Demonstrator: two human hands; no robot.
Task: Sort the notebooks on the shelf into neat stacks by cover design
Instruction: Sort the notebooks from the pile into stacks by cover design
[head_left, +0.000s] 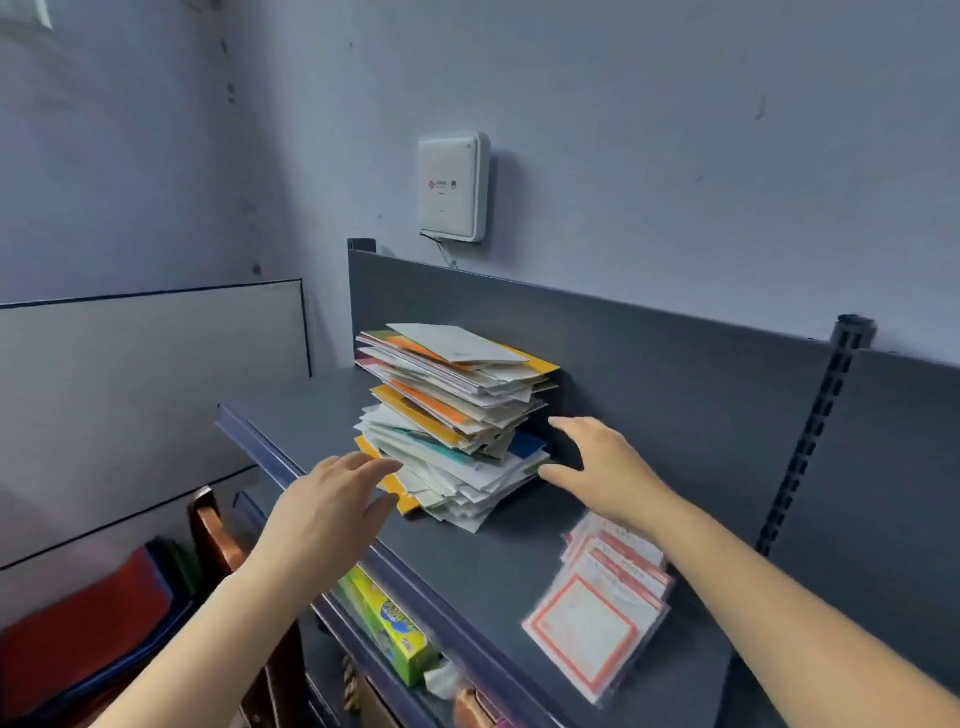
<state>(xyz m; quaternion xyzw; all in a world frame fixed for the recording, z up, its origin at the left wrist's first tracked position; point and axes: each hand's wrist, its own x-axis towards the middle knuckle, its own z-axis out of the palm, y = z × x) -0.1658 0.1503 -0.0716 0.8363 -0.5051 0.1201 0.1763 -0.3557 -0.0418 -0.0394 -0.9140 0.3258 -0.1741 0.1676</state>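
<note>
Head view: grey shelf (519, 561) against a blue-grey wall (675, 130); a messy notebook stack (457, 415) sits between your hands, left (332, 499) and right (602, 473), both spread wide, holding nothing.

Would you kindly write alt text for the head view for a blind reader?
The left hand and right hand, both open, flank a tall, messy stack of notebooks on a dark grey shelf; red-bordered label packs lie nearer the camera.

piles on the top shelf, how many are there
2: a messy notebook pile at the back of the shelf, and a fanned pile of red-bordered label packets near its front edge. More may lie out of view to the right.
</note>
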